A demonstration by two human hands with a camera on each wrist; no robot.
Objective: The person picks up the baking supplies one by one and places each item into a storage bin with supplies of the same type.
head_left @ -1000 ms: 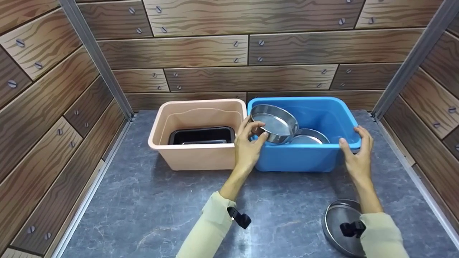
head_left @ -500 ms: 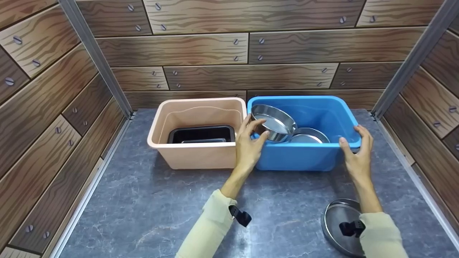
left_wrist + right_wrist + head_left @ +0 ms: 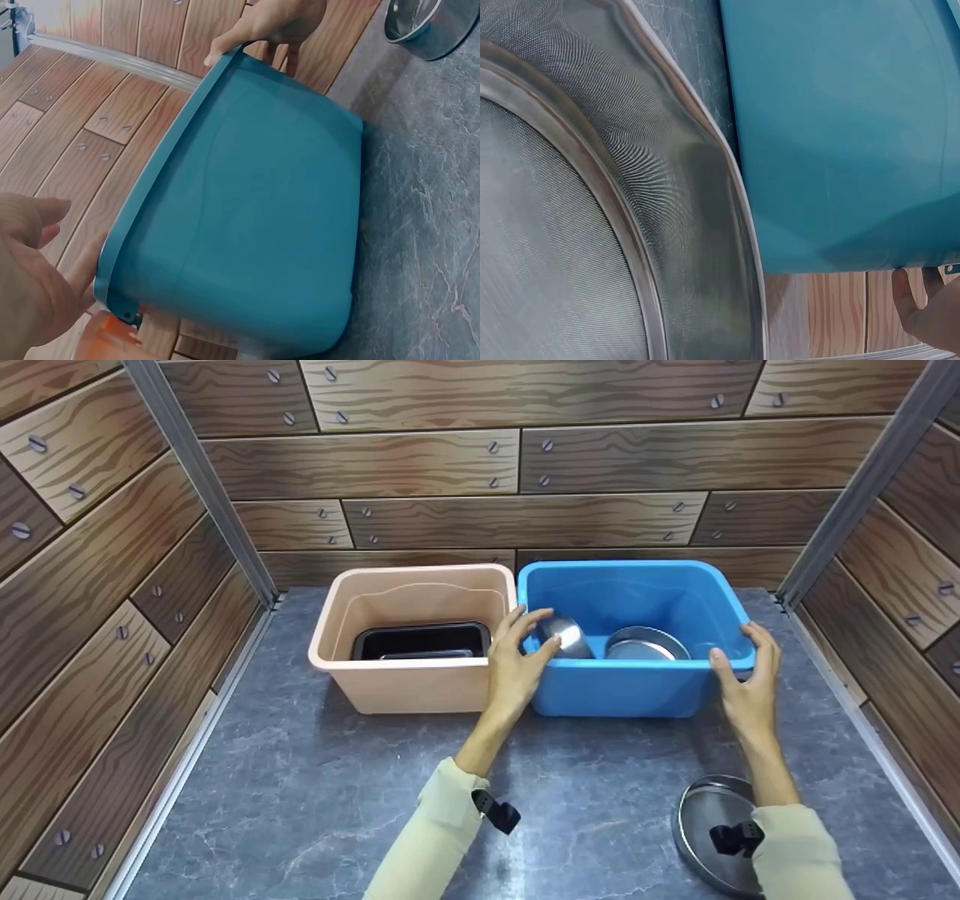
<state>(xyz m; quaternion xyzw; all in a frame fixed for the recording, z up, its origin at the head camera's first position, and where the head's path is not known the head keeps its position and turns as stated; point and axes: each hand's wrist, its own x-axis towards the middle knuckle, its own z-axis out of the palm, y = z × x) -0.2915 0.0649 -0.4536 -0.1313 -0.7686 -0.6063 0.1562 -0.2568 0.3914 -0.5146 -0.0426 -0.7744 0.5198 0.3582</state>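
A blue plastic bin (image 3: pixel 615 690) stands on the grey table. My left hand (image 3: pixel 514 664) is at its front left corner, thumb and fingers spread apart; in the left wrist view a finger reaches the bin's rim. Just beyond these fingers, inside the bin, a shiny round metal vessel with low walls (image 3: pixel 570 639) leans steeply. To its right lies a second round metal vessel (image 3: pixel 643 645), partly hidden by the front wall. At the front right corner my right hand (image 3: pixel 754 682) grips the rim between thumb and fingers.
Left of the blue bin, nearly against it, stands a peach bin (image 3: pixel 420 690) holding a black rectangular pan (image 3: pixel 420 639). A round metal sieve (image 3: pixel 709 832) lies on the table, partly under my right forearm. Wood-patterned walls (image 3: pixel 525 525) enclose the back and sides.
The round metal vessel has left my left hand and dropped into the blue bin's left end, now tipped over. My left hand has shifted slightly left; the right hand stays put.
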